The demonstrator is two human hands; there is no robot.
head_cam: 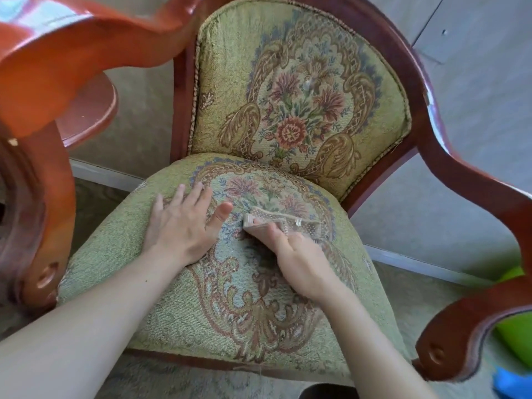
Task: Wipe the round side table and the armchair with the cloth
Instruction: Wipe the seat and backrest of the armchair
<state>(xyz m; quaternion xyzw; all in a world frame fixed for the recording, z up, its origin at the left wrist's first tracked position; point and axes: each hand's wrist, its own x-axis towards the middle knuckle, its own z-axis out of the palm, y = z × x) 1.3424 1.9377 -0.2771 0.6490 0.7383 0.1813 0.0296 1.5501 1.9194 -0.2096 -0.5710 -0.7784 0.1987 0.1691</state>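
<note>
Right hand (300,264) grips cloth (285,220) — lengthwise across armchair seat (161,298)

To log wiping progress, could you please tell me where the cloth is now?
In the head view, the cloth sits mid-seat on the armchair, held by the right hand, just right of the flat left hand.

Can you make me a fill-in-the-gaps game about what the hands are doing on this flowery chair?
1. The right hand grips a folded ____.
2. The left hand lies flat on the armchair's ____.
3. The round side table stands nearer the ____ hand.

Missing words: cloth; seat; left.
</note>
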